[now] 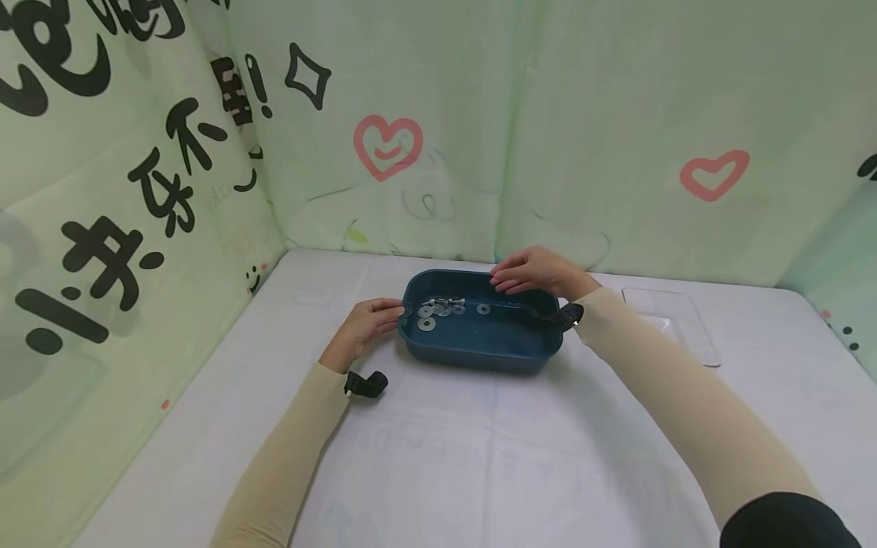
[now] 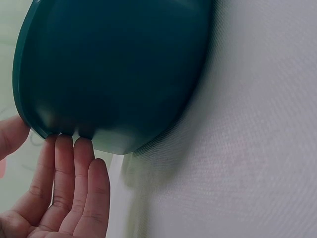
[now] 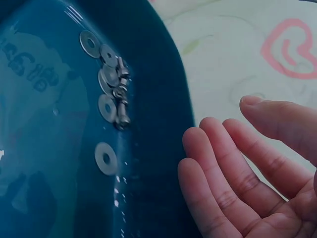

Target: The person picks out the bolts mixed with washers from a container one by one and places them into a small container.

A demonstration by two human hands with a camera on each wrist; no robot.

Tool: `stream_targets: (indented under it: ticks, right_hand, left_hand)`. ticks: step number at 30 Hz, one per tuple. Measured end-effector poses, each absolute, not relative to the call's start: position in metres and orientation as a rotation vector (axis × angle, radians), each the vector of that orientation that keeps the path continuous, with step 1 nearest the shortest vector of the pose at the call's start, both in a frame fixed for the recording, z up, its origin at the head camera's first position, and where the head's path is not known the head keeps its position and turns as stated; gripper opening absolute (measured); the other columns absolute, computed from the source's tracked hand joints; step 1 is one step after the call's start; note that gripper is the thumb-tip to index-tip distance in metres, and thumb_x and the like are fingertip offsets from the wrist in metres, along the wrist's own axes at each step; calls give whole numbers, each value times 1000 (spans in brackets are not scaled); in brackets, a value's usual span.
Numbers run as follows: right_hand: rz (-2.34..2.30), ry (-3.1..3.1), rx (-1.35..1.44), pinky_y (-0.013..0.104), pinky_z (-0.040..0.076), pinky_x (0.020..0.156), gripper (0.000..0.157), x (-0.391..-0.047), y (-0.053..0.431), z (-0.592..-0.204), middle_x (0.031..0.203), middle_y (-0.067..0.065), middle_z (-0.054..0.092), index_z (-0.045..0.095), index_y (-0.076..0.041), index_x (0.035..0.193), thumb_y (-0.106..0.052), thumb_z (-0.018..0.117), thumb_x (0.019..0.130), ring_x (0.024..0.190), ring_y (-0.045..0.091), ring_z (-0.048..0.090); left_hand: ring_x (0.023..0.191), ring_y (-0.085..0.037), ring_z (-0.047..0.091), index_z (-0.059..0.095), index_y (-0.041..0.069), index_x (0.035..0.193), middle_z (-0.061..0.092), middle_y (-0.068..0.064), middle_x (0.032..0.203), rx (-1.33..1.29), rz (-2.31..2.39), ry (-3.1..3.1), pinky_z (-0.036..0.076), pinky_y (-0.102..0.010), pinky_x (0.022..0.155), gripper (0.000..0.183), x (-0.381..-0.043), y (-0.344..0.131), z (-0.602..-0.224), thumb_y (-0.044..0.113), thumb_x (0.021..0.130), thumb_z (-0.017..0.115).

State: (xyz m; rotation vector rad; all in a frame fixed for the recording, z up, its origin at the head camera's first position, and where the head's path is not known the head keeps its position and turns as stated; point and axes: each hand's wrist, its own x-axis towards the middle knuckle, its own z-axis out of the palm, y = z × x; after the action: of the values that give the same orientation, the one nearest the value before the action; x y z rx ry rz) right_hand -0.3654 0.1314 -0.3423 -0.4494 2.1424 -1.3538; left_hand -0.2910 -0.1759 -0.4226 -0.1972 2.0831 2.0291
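A dark blue plastic basin [image 1: 479, 354] sits on the white-covered table. My left hand [image 1: 368, 326] pinches the rim at its left end; in the left wrist view the thumb is at the edge and the fingertips [image 2: 64, 141] touch the outer wall. My right hand [image 1: 537, 272] is above the far rim, holding nothing, its fingers loosely extended and the thumb apart in the right wrist view. Inside the basin lie several flat metal washers [image 3: 106, 158] and a few metal bolts [image 3: 123, 111], gathered toward the left and far side.
A clear, shallow plastic tray or lid [image 1: 706, 335] lies on the table [image 1: 438, 457] right of the basin. Pale green cloth walls [image 1: 589, 129] with printed hearts and characters stand behind and at the sides, close to the table's far edge.
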Motion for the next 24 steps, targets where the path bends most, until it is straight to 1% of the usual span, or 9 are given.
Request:
stream_targets:
  ticks: [2,4,6,10,14,16,18,20,24]
  right_hand:
    - [-1363,2124,-444,29,55,88,41,-366,125,-346,103,5,69,49,12,127,-10,56,94,87,7,67]
    - [-1358,2119,-445,30,55,88,40,-367,119,-349,102,4,70,49,12,127,-10,55,94,87,7,67]
    - [-1353,2111,-445,32,55,90,40,-368,113,-353,105,7,69,49,12,127,-10,55,94,87,7,67]
    - [-1336,2113,-447,39,51,96,40,-368,101,-360,117,18,65,49,12,128,-10,54,95,87,8,67]
    - [-1315,2139,-406,44,48,99,39,-366,90,-364,120,21,63,51,10,127,-11,55,95,95,18,68]
    - [-1301,2152,-380,44,47,100,39,-365,85,-366,119,21,63,52,10,127,-12,55,95,101,23,67]
    - [-1296,2157,-351,44,48,99,38,-366,80,-368,119,21,64,53,9,126,-13,54,95,103,26,65]
    - [-1290,2160,-333,42,49,99,37,-367,76,-370,119,21,63,54,9,125,-13,54,95,102,25,66]
    - [-1291,2163,-312,41,50,97,35,-368,66,-374,117,21,65,56,9,123,-12,54,95,92,18,68]
  left_hand:
    - [90,-5,61,51,-4,129,54,-19,130,-202,2028,2086,50,-28,97,40,-291,-176,-422,11,93,58]
    - [89,-5,61,52,-4,129,55,-19,130,-206,2028,2090,50,-29,98,39,-290,-176,-422,10,92,58]
    - [88,-4,61,52,-4,128,55,-18,129,-207,2035,2085,49,-30,99,39,-291,-175,-423,10,92,58]
    - [87,-4,60,51,-4,129,55,-19,130,-201,2037,2087,47,-33,102,40,-291,-175,-424,10,92,58]
    - [89,-5,60,52,-3,129,54,-20,132,-204,2034,2088,46,-35,104,39,-291,-175,-424,10,93,58]
    - [90,-6,60,52,-3,129,53,-20,132,-209,2030,2090,45,-36,104,40,-291,-175,-424,11,92,58]
    - [92,-7,60,52,-3,129,53,-20,132,-213,2027,2090,45,-36,105,40,-290,-175,-423,11,93,58]
    - [93,-7,60,51,-3,129,53,-20,132,-211,2022,2095,45,-36,105,40,-290,-175,-423,12,93,59]
    - [92,-7,60,51,-3,129,53,-20,132,-212,2023,2098,45,-36,105,40,-289,-175,-422,12,93,58]
